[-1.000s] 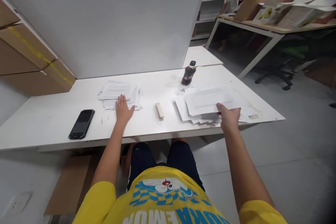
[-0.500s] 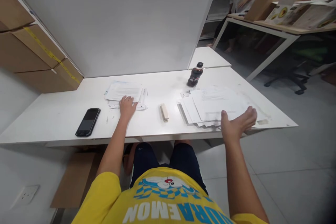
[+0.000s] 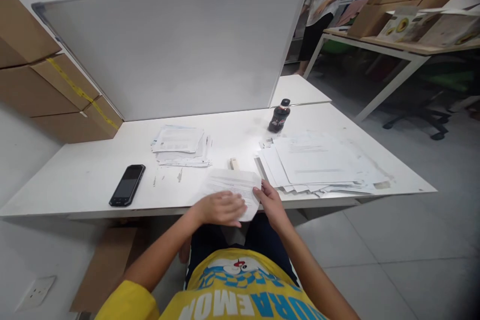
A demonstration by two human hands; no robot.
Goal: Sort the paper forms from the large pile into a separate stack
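A printed sheet of paper hangs over the table's front edge, tilted towards me. My right hand pinches its right edge between thumb and fingers. Across the lower part of the sheet lies my left hand, fingers stretched out flat and a little blurred. The cream stapler just behind is partly covered by the sheet. To the left is a smaller pile of papers; on the right, a larger, loosely fanned pile of papers.
A black phone lies at the left of the white table. A dark cola bottle stands near the back, right of a large whiteboard. Cardboard boxes are stacked at left. Another person stands beyond, near a second table.
My left hand has left the left pile, my right hand the right one. Both are now together in front of me at a printed sheet. The other person has shifted, and the view has tilted up.
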